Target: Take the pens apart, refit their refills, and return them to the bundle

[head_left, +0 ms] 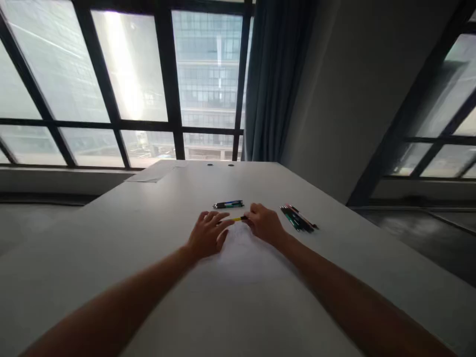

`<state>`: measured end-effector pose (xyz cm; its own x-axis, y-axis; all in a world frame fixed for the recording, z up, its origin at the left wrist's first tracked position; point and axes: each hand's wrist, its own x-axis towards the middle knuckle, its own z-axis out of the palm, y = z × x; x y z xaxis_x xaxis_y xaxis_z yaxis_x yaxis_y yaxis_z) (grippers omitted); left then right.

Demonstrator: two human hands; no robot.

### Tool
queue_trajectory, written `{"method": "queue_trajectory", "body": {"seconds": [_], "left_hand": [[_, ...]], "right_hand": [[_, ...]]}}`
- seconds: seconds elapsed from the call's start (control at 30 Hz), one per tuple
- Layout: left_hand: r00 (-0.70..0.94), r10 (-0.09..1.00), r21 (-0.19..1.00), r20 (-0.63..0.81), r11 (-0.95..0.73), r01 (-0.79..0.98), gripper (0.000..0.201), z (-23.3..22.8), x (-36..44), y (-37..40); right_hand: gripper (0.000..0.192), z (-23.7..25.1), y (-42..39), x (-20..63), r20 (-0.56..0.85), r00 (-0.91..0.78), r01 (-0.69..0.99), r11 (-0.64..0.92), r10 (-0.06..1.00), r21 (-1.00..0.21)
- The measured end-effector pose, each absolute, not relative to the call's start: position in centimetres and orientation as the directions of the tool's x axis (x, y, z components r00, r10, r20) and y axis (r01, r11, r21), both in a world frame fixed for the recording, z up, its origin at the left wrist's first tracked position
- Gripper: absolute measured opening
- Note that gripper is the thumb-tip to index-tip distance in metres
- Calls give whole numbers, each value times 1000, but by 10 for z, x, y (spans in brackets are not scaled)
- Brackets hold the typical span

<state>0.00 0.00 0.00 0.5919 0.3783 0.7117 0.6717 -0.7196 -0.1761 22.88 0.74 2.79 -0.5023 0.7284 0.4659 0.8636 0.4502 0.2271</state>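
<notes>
A slim yellow pen (237, 218) with a black end lies level between my two hands, above a white sheet of paper (247, 253). My right hand (263, 223) is closed, pinching the pen's black end between thumb and fingertips. My left hand (211, 233) has its fingers stretched out and its thumb held apart. Its fingertips reach the pen's other end, which they partly hide; whether they press on it is hard to tell. Just beyond the hands is a small group of pens (228, 204), dark with blue and green parts.
Right of my right hand lies a pile of several pens (298, 218), mostly dark, some green and one pinkish. Loose white papers (156, 172) rest at the far left of the white table (148, 218). Two small dark discs sit near its far edge. Windows and a blue curtain (275, 79) stand behind.
</notes>
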Motion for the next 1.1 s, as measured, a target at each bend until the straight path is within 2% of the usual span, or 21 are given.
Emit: {"method": "queue_trajectory", "body": {"seconds": [0.1, 0.2, 0.33, 0.43, 0.5, 0.73, 0.97, 1.1], "left_hand": [[554, 409, -193, 725, -652, 733, 24, 4, 1, -1], [556, 462, -168, 691, -645, 745, 25, 4, 1, -1], [635, 561, -82, 531, -712, 698, 34, 1, 3, 1], [666, 632, -41, 397, -712, 701, 29, 0, 5, 0], [659, 664, -28, 352, -697, 717, 27, 2, 6, -2], [651, 700, 25, 292, -687, 727, 25, 9, 6, -6], [625, 676, 72, 391, -699, 711, 22, 7, 5, -5], [603, 671, 61, 432, -688, 723, 23, 5, 6, -4]], "right_hand": [[19, 29, 10, 227, 461, -542, 840, 472, 702, 269], [20, 25, 11, 223, 411, -584, 807, 556, 700, 199], [25, 14, 11, 219, 376, -611, 730, 679, 697, -72], [28, 8, 16, 225, 334, -531, 733, 620, 778, -279], [35, 8, 21, 233, 320, -470, 748, 564, 823, -351], [48, 17, 22, 247, 222, -569, 686, 606, 792, -403], [43, 15, 14, 227, 304, -592, 595, 659, 746, -460], [36, 11, 14, 223, 360, -536, 562, 641, 764, -523]]}}
